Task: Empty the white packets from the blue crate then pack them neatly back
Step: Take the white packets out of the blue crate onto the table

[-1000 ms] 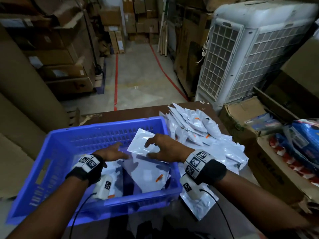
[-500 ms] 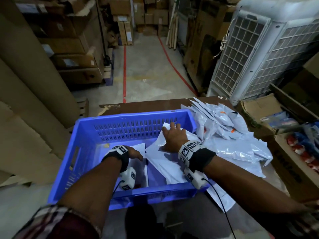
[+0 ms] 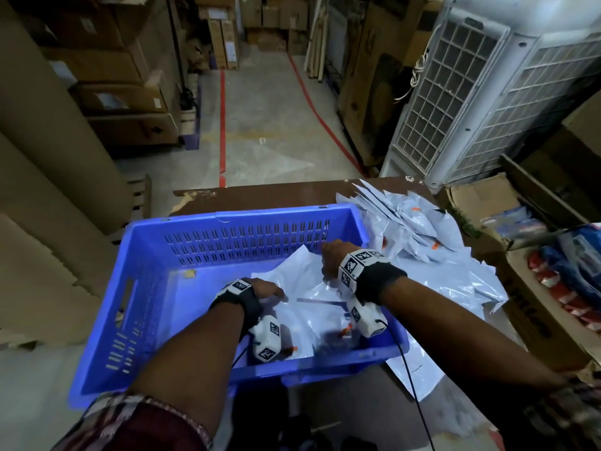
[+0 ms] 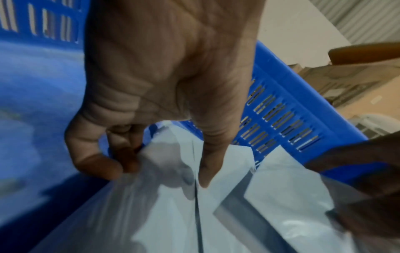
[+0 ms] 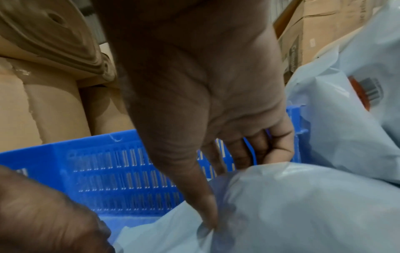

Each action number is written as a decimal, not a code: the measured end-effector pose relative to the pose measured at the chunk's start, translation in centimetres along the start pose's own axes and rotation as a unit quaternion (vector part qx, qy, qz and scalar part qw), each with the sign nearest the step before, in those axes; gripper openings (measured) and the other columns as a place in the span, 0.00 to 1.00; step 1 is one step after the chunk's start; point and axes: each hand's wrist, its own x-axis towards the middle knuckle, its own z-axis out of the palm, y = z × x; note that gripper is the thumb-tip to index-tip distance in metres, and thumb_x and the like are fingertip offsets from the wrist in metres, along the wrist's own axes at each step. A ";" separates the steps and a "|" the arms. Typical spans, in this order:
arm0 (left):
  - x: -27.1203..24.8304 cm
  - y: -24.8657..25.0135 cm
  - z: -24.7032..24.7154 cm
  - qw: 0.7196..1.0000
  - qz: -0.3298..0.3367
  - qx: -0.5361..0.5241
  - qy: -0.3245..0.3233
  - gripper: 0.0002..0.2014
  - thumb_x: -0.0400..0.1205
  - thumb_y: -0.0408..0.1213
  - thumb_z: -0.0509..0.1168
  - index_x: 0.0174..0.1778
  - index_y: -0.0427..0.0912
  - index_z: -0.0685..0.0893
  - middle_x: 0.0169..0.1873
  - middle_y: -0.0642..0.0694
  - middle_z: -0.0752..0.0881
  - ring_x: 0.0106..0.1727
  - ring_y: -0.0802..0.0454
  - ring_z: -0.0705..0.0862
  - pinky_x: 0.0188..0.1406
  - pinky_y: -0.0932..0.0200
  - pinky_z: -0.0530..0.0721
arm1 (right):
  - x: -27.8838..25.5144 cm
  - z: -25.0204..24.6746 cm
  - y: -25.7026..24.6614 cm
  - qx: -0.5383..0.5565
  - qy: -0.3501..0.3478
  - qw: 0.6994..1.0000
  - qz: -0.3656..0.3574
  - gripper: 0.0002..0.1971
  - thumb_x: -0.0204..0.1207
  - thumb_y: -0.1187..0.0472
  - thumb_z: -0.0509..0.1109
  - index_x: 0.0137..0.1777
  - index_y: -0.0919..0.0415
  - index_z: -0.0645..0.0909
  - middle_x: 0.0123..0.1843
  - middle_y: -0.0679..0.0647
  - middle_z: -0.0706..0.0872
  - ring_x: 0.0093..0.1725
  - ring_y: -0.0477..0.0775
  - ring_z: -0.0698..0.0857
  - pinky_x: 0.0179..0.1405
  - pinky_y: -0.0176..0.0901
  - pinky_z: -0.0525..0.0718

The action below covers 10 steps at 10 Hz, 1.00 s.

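The blue crate (image 3: 247, 213) stands on the brown table (image 3: 260, 193) with a few white packets (image 3: 302, 281) lying in its right half. My left hand (image 3: 266, 289) is low in the crate; in the left wrist view the left hand (image 4: 162, 171) pinches a packet's edge (image 4: 216, 222) with curled fingers, thumb pressed on top. My right hand (image 3: 331, 255) is at the crate's far right corner. In the right wrist view the right hand (image 5: 240, 186) grips a packet (image 5: 303, 214), thumb in front and fingers behind, by the slotted wall (image 5: 108, 162).
A loose pile of white packets (image 3: 422, 236) covers the table right of the crate. Open cardboard boxes (image 3: 487, 203) and a box of red and blue packs (image 3: 569, 271) stand at the right. A white air cooler (image 3: 487, 92) rises behind them. Cardboard stacks (image 3: 48, 157) line the left.
My right hand has moved from the crate's middle toward its far right corner with a packet. My left hand has shifted right onto the packets. The head view has tilted and drawn back.
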 end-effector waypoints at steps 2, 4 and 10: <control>0.6 0.5 2.0 0.974 0.028 -0.209 -0.084 0.23 0.72 0.37 0.76 0.61 0.30 0.84 0.52 0.30 0.87 0.41 0.38 0.84 0.51 0.42 0.86 | 1.4 -2.0 0.6 0.025 -0.019 0.999 -0.015 0.07 0.74 0.57 0.68 0.39 0.59 0.77 0.64 0.59 0.85 0.60 0.62 0.85 0.51 0.43 0.82; -1.8 2.5 4.0 0.925 0.086 -0.337 -0.152 0.09 0.82 0.28 0.68 0.57 0.35 0.87 0.41 0.43 0.93 0.38 0.48 0.91 0.34 0.57 0.87 | 1.6 -4.6 1.7 0.149 0.009 0.987 -0.054 0.11 0.79 0.56 0.70 0.39 0.63 0.82 0.41 0.58 0.85 0.39 0.55 0.83 0.37 0.38 0.77; -0.4 5.8 7.5 0.972 0.053 -0.228 -0.013 0.20 0.85 0.28 0.63 0.73 0.23 0.74 0.70 0.28 0.79 0.55 0.45 0.77 0.69 0.46 0.79 | -0.2 -1.9 5.5 0.418 -0.013 0.903 -0.100 0.12 0.79 0.57 0.73 0.41 0.61 0.74 0.28 0.52 0.77 0.26 0.49 0.79 0.33 0.43 0.80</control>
